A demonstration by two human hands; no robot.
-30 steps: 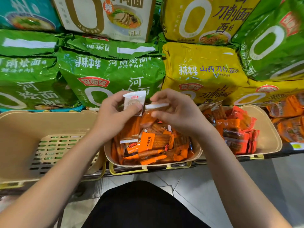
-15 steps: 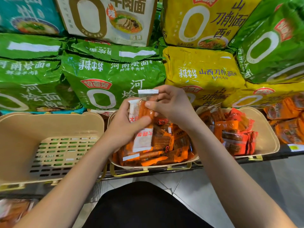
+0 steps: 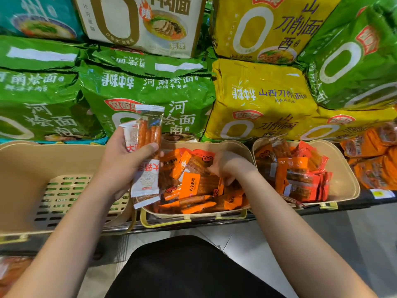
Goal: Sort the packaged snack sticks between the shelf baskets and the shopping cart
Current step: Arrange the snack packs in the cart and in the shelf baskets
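Right hand (image 3: pixel 223 166) had left packets, dropped into middle basket (image 3: pixel 214 215), fingers curled among orange snack sticks (image 3: pixel 193 186), grip unclear. Left hand (image 3: pixel 122 164) pinched two white packets (image 3: pixel 146 151), thumb in front. Best: pick single packet, lift clear.

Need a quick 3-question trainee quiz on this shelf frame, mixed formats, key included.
1. True or false: the left hand holds white-wrapped snack sticks.
2. Where is the right hand? A) middle basket B) left basket C) on the green noodle bags
3. Fill in: the left basket holds ____ packets.

Key: 1 true; 2 A; 3 no
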